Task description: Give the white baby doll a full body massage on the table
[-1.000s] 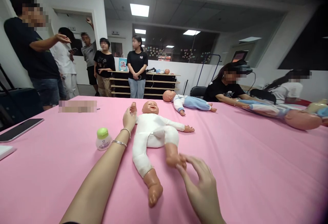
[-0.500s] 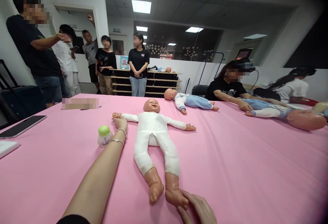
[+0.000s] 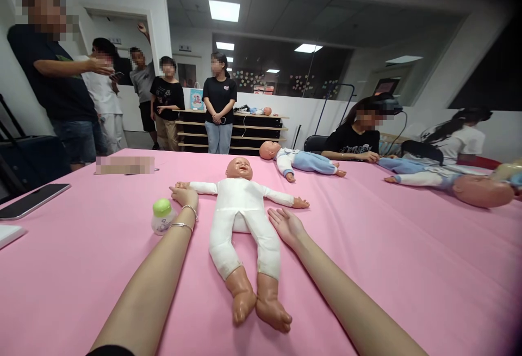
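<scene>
From my seat at the far end of this feed, I have the doll (image 3: 240, 195) lying on its back in the middle of the pink cloth (image 3: 379, 269), head away from me, feet toward me, both arms spread out to the sides; the left hand (image 3: 185, 197) is up at the doll's small hand (image 3: 182, 185), fingers curled against it, though I cannot tell whether they have closed round it or merely touch; the right hand (image 3: 286, 225) lies just beside the doll's leg, below its other arm, palm up, fingers loosely spread, with nothing in them.

As I judge it, the step in hand is settling the doll's limbs, with the left hand on one arm and the right one free; any next move on my part calls for a gentle touch, the right hand turning palm down before it can take hold of anything, and the left minding the bottle (image 3: 162, 220) with its green lid, which stands close by that wrist.

Beyond, a second doll (image 3: 312, 160) in blue and white lies near the far edge; to its right a co-worker (image 3: 354, 138) leans over another doll (image 3: 444, 179).
</scene>
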`<action>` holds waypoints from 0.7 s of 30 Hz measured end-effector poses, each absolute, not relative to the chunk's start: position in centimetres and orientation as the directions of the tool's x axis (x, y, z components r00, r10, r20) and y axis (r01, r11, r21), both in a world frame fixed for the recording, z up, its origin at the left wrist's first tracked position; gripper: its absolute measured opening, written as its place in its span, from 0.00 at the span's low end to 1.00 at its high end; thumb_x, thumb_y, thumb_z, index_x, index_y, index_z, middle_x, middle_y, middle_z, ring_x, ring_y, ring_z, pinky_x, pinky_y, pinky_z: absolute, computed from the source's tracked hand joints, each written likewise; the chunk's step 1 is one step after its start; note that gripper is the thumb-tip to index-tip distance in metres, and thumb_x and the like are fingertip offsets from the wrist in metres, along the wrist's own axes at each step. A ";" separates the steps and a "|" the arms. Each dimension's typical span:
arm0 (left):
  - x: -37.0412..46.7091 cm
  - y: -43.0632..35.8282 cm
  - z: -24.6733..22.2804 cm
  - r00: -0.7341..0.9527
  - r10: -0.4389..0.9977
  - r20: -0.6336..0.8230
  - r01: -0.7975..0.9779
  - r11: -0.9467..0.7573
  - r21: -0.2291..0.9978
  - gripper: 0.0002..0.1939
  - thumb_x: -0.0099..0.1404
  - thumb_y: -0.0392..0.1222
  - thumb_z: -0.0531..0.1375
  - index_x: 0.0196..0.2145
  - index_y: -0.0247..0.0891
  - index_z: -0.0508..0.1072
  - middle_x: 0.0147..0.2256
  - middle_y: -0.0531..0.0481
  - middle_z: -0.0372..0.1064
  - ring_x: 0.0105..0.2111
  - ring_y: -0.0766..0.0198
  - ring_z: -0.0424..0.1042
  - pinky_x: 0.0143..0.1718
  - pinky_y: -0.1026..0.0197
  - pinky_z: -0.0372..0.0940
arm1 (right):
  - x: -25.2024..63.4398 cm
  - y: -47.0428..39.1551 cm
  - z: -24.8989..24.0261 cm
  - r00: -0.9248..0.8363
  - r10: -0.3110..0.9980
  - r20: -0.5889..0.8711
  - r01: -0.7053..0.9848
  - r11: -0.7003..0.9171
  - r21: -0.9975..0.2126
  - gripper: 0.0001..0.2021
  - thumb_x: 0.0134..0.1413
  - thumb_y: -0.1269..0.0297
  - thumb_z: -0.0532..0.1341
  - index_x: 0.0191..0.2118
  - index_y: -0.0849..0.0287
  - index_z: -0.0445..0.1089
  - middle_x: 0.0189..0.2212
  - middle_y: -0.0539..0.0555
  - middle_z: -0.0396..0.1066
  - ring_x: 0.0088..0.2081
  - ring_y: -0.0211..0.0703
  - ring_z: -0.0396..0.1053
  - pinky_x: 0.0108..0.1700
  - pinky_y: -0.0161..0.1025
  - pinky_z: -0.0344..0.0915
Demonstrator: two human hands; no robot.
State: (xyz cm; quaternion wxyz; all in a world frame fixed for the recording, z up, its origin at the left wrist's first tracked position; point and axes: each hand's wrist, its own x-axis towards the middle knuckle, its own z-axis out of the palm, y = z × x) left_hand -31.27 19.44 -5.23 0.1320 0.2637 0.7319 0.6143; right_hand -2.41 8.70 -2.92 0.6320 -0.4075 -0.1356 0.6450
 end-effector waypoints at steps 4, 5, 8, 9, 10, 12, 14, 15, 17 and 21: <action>-30.9 19.1 -4.9 -0.852 0.509 0.124 0.237 0.164 0.958 0.31 0.62 0.35 0.48 0.60 0.22 0.46 0.55 0.25 0.54 0.59 0.45 0.52 0.57 0.45 0.50 | -2.8 11.8 -3.9 0.078 0.953 -0.294 -0.782 -0.125 -0.611 0.17 0.61 0.62 0.47 0.49 0.67 0.60 0.54 0.68 0.59 0.57 0.44 0.59 0.52 0.40 0.66; -30.8 19.0 -4.8 -0.850 0.510 0.133 0.249 0.167 0.954 0.31 0.61 0.34 0.49 0.60 0.22 0.46 0.56 0.25 0.52 0.60 0.45 0.50 0.58 0.46 0.48 | -2.8 12.2 -3.9 0.095 0.957 -0.275 -0.789 -0.096 -0.606 0.18 0.61 0.60 0.46 0.49 0.67 0.60 0.54 0.67 0.58 0.57 0.44 0.58 0.52 0.40 0.65; -30.7 19.0 -4.9 -0.842 0.519 0.146 0.270 0.171 0.947 0.33 0.58 0.32 0.51 0.60 0.23 0.47 0.59 0.25 0.47 0.62 0.45 0.44 0.59 0.46 0.44 | -2.6 13.5 -4.0 0.151 0.960 -0.236 -0.789 -0.027 -0.614 0.22 0.62 0.53 0.42 0.48 0.65 0.61 0.54 0.66 0.59 0.58 0.43 0.58 0.52 0.40 0.65; -30.7 19.0 -4.9 -0.841 0.520 0.147 0.272 0.173 0.947 0.34 0.57 0.32 0.52 0.60 0.23 0.47 0.59 0.25 0.46 0.62 0.44 0.43 0.59 0.45 0.43 | -2.5 14.0 -4.1 0.166 0.961 -0.221 -0.786 -0.006 -0.618 0.23 0.62 0.52 0.41 0.47 0.64 0.62 0.54 0.65 0.59 0.57 0.42 0.59 0.53 0.40 0.64; -30.7 19.1 -4.9 -0.842 0.519 0.148 0.274 0.175 0.946 0.34 0.57 0.31 0.52 0.60 0.23 0.47 0.59 0.24 0.45 0.62 0.44 0.43 0.59 0.45 0.43 | -2.3 14.4 -4.2 0.180 0.962 -0.203 -0.784 0.016 -0.620 0.24 0.62 0.50 0.41 0.45 0.63 0.63 0.53 0.64 0.60 0.56 0.41 0.60 0.53 0.40 0.64; -30.7 19.2 -5.0 -0.843 0.516 0.151 0.279 0.179 0.943 0.34 0.56 0.31 0.52 0.60 0.24 0.48 0.59 0.24 0.45 0.62 0.43 0.43 0.59 0.45 0.43 | -1.7 15.3 -4.4 0.224 0.958 -0.178 -0.787 0.069 -0.613 0.22 0.61 0.50 0.41 0.42 0.61 0.64 0.52 0.61 0.62 0.54 0.39 0.62 0.53 0.38 0.64; -30.7 19.0 -5.1 -0.845 0.513 0.153 0.284 0.187 0.940 0.33 0.57 0.31 0.52 0.59 0.23 0.48 0.59 0.23 0.44 0.62 0.43 0.43 0.59 0.45 0.43 | -0.8 16.0 -4.5 0.288 0.940 -0.185 -0.788 0.122 -0.604 0.19 0.60 0.50 0.44 0.41 0.58 0.64 0.51 0.57 0.63 0.52 0.36 0.64 0.53 0.36 0.64; -30.7 18.7 -5.1 -0.847 0.507 0.160 0.291 0.191 0.937 0.33 0.57 0.31 0.52 0.59 0.23 0.48 0.60 0.23 0.43 0.62 0.43 0.43 0.59 0.45 0.43 | -0.3 16.3 -4.5 0.328 0.924 -0.197 -0.783 0.150 -0.603 0.17 0.60 0.51 0.45 0.41 0.56 0.64 0.50 0.54 0.64 0.50 0.35 0.65 0.52 0.35 0.64; -30.4 18.0 -4.7 -0.847 0.482 0.223 0.346 0.181 0.921 0.32 0.58 0.32 0.51 0.59 0.24 0.48 0.60 0.23 0.41 0.62 0.44 0.42 0.59 0.44 0.43 | 0.6 16.8 -4.4 0.421 0.885 -0.199 -0.763 0.227 -0.605 0.13 0.59 0.54 0.48 0.44 0.51 0.62 0.50 0.49 0.65 0.48 0.31 0.66 0.50 0.34 0.65; -27.0 16.3 -1.9 -0.706 0.480 0.521 0.593 -0.001 0.805 0.31 0.58 0.29 0.50 0.59 0.30 0.49 0.61 0.32 0.42 0.62 0.50 0.40 0.60 0.45 0.42 | 1.4 17.3 -4.3 0.579 0.809 -0.099 -0.671 0.404 -0.621 0.18 0.56 0.61 0.50 0.53 0.41 0.54 0.54 0.42 0.60 0.46 0.26 0.66 0.46 0.32 0.66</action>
